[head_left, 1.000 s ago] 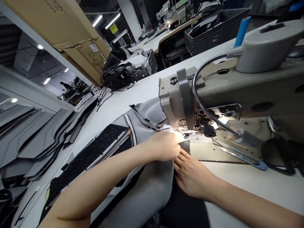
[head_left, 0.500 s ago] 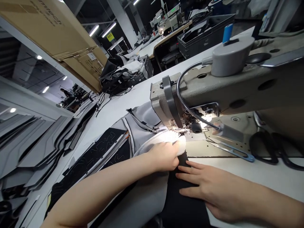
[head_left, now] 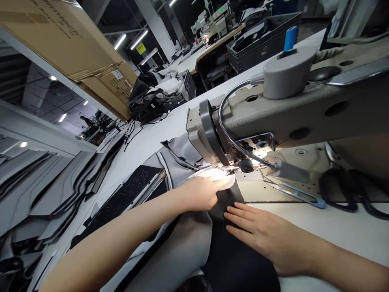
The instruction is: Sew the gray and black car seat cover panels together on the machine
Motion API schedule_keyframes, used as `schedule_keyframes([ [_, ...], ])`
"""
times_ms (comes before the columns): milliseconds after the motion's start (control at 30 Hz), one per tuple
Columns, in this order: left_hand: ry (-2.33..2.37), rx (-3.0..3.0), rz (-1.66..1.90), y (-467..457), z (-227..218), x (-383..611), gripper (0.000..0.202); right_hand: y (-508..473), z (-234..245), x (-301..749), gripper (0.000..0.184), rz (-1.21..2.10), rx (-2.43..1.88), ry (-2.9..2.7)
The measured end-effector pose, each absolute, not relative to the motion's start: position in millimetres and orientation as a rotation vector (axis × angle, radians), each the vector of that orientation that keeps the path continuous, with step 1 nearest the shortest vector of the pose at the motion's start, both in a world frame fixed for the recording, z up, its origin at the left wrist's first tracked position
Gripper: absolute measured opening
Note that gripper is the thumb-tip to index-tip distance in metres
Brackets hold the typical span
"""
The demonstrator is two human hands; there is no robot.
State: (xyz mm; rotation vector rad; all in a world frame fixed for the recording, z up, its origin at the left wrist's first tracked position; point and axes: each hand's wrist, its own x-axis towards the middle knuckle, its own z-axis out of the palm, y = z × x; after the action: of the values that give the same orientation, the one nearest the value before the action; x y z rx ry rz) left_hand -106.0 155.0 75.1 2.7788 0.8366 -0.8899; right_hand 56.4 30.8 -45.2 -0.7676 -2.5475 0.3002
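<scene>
My left hand (head_left: 202, 193) pinches the edge of a light grey fabric piece (head_left: 194, 239) close to the needle area of a sewing machine (head_left: 209, 125). The fabric's pale underside is folded up there, brightly lit by the machine's lamp. Fingers stretched out, my right hand (head_left: 258, 231) lies flat on a black fabric piece (head_left: 235, 259) that runs under the presser foot area. The needle itself is hard to make out. Left of my hands, the grey fabric joins a black stitched panel (head_left: 127, 192).
Blue-handled thread snips (head_left: 306, 198) and black-handled scissors (head_left: 337, 188) lie on the machine bed and table at right. Stacked grey panels (head_left: 60, 198) fill the left side. A cardboard box (head_left: 67, 44) and a crate of fabric scraps (head_left: 161, 91) stand behind.
The black fabric has shifted and spread slightly right at the bottom. My left hand has moved a little left, its thumb now more extended along the fabric edge. My right hand still lies flat.
</scene>
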Motion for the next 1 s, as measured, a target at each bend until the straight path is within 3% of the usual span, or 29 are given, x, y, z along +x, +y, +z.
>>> schedule_keyframes([
  [233, 1.031, 2.753, -1.073, 133, 66, -70, 0.056, 38, -51, 46, 0.060, 0.311, -0.894, -2.531],
  [433, 1.109, 2.617, -1.120, 127, 66, -70, 0.072, 39, -44, 58, 0.075, 0.604, -0.722, -2.568],
  [633, 1.069, 2.571, -0.999, 135, 55, -69, 0.069, 43, -56, 57, 0.067, 0.479, -0.820, -2.527],
  [767, 1.120, 2.611, -0.853, 130, 42, -71, 0.071, 48, -52, 64, 0.077, 0.452, -0.863, -2.498],
  [900, 1.191, 2.489, -1.068, 123, 50, -85, 0.086, 39, -43, 70, 0.084, 0.552, -0.732, -2.593],
  [1000, 1.114, 2.381, -1.125, 128, 65, -92, 0.086, 33, -43, 58, 0.075, 0.498, -0.732, -2.597],
])
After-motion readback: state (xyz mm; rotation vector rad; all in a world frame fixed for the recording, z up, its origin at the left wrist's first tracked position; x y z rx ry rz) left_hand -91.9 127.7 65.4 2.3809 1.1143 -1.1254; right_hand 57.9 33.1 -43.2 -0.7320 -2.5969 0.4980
